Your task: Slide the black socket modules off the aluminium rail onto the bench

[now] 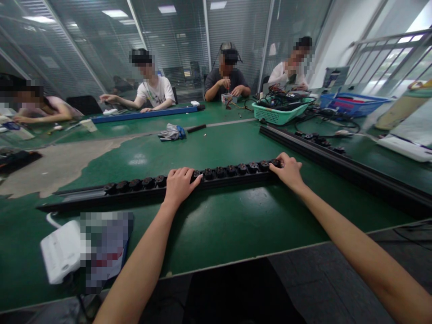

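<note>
Black channel (222,182) holds round parts (231,170) in line.

Modules (231,170) in rail (77,203); second rail (337,165) at right.

I've got glass partitions (272,31) with blinds (182,63) sweeping from ten to one o'clock, light panels (115,14) glowing in them! White wall (340,40) at two, then a railing (388,38) before a bright window (420,20); green table (219,225) across my centre, grey floor (351,270) at four.
</note>
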Demonstrator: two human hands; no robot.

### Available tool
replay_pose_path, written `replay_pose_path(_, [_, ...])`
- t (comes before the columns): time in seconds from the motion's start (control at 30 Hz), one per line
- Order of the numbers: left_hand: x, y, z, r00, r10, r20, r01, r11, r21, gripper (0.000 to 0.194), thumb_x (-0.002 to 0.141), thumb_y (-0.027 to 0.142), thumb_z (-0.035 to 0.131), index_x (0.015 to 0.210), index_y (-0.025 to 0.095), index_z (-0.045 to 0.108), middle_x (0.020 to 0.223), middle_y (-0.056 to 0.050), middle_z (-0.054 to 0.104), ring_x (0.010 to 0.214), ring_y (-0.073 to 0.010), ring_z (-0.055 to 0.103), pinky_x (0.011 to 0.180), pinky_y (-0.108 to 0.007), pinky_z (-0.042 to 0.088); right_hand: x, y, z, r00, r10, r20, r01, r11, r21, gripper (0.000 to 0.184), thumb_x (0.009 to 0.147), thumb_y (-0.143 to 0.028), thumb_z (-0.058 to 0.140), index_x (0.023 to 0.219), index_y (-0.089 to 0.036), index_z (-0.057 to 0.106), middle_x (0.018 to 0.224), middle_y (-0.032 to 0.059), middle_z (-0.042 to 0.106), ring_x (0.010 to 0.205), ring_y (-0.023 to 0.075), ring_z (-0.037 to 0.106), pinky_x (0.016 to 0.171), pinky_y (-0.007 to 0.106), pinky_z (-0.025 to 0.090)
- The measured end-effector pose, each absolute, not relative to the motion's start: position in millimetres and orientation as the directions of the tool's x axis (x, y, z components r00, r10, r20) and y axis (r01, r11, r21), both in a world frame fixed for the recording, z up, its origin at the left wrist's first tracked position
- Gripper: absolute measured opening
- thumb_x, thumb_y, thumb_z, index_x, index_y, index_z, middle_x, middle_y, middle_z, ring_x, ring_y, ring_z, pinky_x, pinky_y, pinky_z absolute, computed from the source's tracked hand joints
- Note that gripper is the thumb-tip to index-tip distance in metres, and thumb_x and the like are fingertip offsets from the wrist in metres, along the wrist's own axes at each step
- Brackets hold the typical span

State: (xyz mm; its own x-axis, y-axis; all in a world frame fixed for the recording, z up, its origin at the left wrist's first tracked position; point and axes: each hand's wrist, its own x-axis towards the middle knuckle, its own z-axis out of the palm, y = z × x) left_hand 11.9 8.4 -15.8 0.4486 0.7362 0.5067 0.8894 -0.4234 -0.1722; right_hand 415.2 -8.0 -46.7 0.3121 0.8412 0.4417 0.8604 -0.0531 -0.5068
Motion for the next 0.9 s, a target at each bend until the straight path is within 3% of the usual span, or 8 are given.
replay_pose_path(0.9, [11.4,10.0,-17.6,0.443,0.735,0.512,0.892,-0.420,-0.169,0.045,0.101,0.054,0.039,0.103,0.020,0.069,0.105,-0.013,0.072,0.098,-0.0292,0.065,0.084,-0.042,0.040,441.6,-1.4,-52.8,0.394,0.817,0.420,0.828,-0.117,-0.549,0.031,0.072,-0.052,0.059,0.084,-0.024,0.054,0.084,0.0065,0.065,0.088,0.0294,0.055,0.086,0.046,0.032])
